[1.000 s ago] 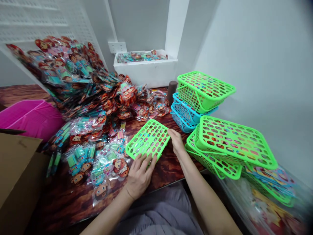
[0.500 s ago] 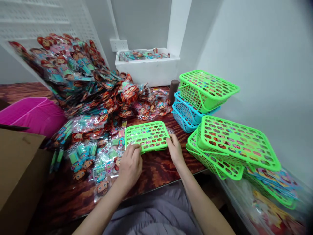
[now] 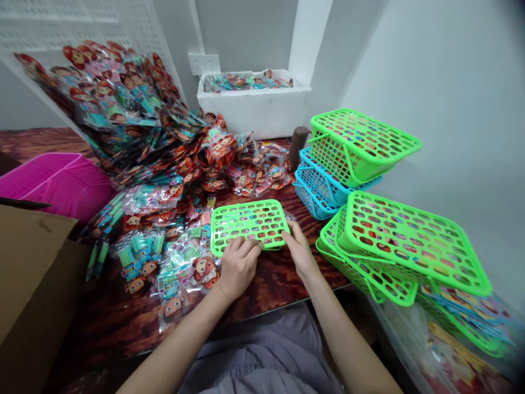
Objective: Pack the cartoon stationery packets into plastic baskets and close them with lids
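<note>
A green plastic basket with a slotted lid (image 3: 238, 217) sits on the dark wood-patterned table in front of me. My left hand (image 3: 240, 264) has its fingers curled over the lid's near edge, right of the middle. At the near right corner, my right hand (image 3: 301, 249) grips the basket's side, its thumb by the lid. Beneath the lid, the contents show only as coloured bits through the slots. Clear packets with cartoon-girl heads and green pieces (image 3: 174, 271) lie just left of the basket.
To the right stand stacked green lidded baskets (image 3: 410, 241) and blue baskets (image 3: 318, 189). A large heap of packets (image 3: 164, 142) spills from a tilted white crate. A white foam box (image 3: 254, 109) stands behind, a brown cylinder (image 3: 298, 148) beside it. Left are a pink basket (image 3: 61, 183) and cardboard box (image 3: 33, 273).
My left hand has slid rightward along the lid's near edge, from its left part to past the middle. My right hand stays at the right corner. The view has shifted slightly.
</note>
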Action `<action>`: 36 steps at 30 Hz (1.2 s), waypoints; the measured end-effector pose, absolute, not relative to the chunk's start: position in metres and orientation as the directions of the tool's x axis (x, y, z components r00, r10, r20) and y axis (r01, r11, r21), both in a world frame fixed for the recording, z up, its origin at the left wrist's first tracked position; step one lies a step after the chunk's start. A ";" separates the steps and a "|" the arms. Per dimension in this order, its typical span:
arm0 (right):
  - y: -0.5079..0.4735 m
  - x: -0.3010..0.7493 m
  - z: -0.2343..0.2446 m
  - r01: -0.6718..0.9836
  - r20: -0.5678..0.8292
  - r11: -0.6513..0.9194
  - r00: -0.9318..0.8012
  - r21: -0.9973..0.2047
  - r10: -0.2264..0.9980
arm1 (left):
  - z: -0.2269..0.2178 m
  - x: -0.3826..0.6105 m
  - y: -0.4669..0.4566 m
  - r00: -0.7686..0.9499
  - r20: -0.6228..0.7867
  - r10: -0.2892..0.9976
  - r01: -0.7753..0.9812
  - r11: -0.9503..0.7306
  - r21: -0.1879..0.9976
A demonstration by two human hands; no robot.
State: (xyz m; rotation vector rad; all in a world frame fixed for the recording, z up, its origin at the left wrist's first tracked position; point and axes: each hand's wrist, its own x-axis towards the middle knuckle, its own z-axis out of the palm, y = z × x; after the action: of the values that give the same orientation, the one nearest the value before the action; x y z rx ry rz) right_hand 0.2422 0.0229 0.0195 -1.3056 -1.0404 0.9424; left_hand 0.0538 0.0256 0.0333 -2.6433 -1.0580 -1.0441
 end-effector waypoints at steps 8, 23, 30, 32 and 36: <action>0.014 0.222 0.003 -0.041 0.000 0.018 0.398 -0.999 0.918 | 0.006 0.040 0.024 0.600 0.627 0.497 0.620 -0.784 0.028; -0.006 0.228 0.050 -0.337 -0.381 -0.278 0.298 -0.900 0.875 | 0.049 0.015 0.031 0.768 0.534 0.354 0.411 -0.911 0.013; -0.016 0.226 0.051 -0.370 -0.380 -0.266 0.283 -0.890 0.880 | 0.047 0.015 0.025 0.757 0.508 0.411 0.437 -0.897 0.076; -0.017 0.224 0.051 -0.361 -0.360 -0.246 0.294 -0.899 0.885 | 0.045 0.017 0.025 0.736 0.549 0.396 0.425 -0.902 0.081; -0.018 0.218 0.052 -0.359 -0.355 -0.229 0.340 -0.905 0.871 | 0.042 0.021 0.026 0.699 0.594 0.399 0.429 -0.898 0.098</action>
State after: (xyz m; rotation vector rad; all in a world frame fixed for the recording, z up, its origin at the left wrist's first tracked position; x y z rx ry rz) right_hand 0.2184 -0.0185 0.0517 -1.3501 -0.5182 1.2382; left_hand 0.0206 0.0258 0.0425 -2.8514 -0.6955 -0.9788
